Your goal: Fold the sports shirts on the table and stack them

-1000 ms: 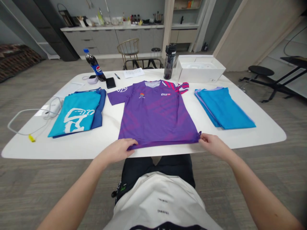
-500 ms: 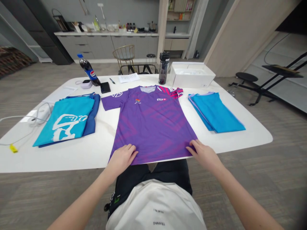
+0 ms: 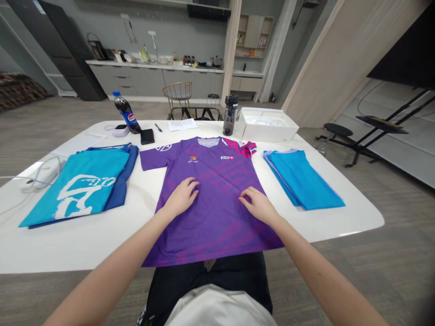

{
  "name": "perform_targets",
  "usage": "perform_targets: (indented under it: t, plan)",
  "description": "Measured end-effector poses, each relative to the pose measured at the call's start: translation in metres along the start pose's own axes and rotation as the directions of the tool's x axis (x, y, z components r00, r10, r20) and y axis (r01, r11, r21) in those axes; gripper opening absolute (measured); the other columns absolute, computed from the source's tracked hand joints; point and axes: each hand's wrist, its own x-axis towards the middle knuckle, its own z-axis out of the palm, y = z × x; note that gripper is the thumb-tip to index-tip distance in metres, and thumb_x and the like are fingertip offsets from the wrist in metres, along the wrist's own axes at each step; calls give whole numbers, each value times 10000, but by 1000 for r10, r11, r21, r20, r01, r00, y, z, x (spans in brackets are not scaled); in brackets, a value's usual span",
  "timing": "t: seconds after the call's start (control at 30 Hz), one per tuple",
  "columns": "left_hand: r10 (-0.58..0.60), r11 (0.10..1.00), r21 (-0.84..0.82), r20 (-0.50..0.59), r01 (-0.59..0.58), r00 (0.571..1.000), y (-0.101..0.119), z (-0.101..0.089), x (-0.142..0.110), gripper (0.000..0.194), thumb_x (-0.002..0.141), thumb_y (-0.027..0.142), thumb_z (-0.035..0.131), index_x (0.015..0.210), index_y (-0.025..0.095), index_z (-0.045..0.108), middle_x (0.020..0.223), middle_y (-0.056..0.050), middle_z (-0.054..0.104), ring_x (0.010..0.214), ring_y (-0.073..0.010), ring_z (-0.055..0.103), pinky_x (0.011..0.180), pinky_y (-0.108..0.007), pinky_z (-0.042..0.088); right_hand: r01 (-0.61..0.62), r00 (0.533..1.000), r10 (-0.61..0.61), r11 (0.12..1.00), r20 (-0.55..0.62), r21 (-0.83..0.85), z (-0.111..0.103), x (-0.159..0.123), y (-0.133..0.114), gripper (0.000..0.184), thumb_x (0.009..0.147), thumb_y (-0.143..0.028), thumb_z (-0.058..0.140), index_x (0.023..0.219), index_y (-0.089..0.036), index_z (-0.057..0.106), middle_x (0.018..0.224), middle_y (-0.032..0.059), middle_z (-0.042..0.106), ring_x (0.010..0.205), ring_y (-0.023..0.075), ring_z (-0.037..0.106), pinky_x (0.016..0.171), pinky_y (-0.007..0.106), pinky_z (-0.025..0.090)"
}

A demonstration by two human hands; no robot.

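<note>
A purple T-shirt (image 3: pixel 214 217) lies spread flat, front up, its neck away from me and its hem at the near table edge. My left hand (image 3: pixel 182 197) is over the left middle of the shirt, fingers loosely bent and apart, holding nothing. Over the right side of the cloth is my right hand (image 3: pixel 258 205), its fingers curved and thumb apart, also without a hold. Whether the fingertips touch the fabric I cannot tell. Folded turquoise and navy clothes (image 3: pixel 81 188) lie to the left, a folded blue garment (image 3: pixel 306 179) to the right.
Along the far side of the white table (image 3: pixel 356 213) stand a cola bottle (image 3: pixel 127 113), a dark drink bottle (image 3: pixel 230 115) and a white box (image 3: pixel 268 124). A phone (image 3: pixel 147 136), pen (image 3: pixel 158 127) and paper sheet (image 3: pixel 182 124) lie nearby. A white power strip (image 3: pixel 42 176) with cables is at left.
Both hands have moved from the shirt's hem corners up to its middle, fingers off the hem. The view has tilted upward a little; the shirt stays spread out.
</note>
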Motion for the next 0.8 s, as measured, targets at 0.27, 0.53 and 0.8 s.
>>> perform_targets:
  t: [0.27,0.53,0.8]
  plan:
    - [-107,989,105,5,106,994,-40,32,88,439,1028,350,451,1426,193,550,1574,-168,448,1466,-306,418,1210,-570,322,-25,998,24,1000,-57,-15,40,146,37,363,1012,-397,531,1254,-150,644,1461,173,551,1410,262,469,1205,425,344]
    - [-315,930,173,-80,324,946,-104,24,151,602,1034,483,348,1540,165,429,1673,-163,275,1550,-359,240,1216,-607,281,-218,976,216,971,-29,-98,38,252,110,535,1057,-454,392,1392,-75,563,1525,219,482,1461,279,401,1227,401,274]
    - [-666,721,237,-26,651,746,-181,3,140,821,987,670,174,1605,151,320,1681,-160,251,1553,-391,204,1217,-684,169,-645,736,657,608,-162,-463,8,238,167,826,1038,-492,335,1422,239,360,1490,449,373,1470,470,319,1200,527,240]
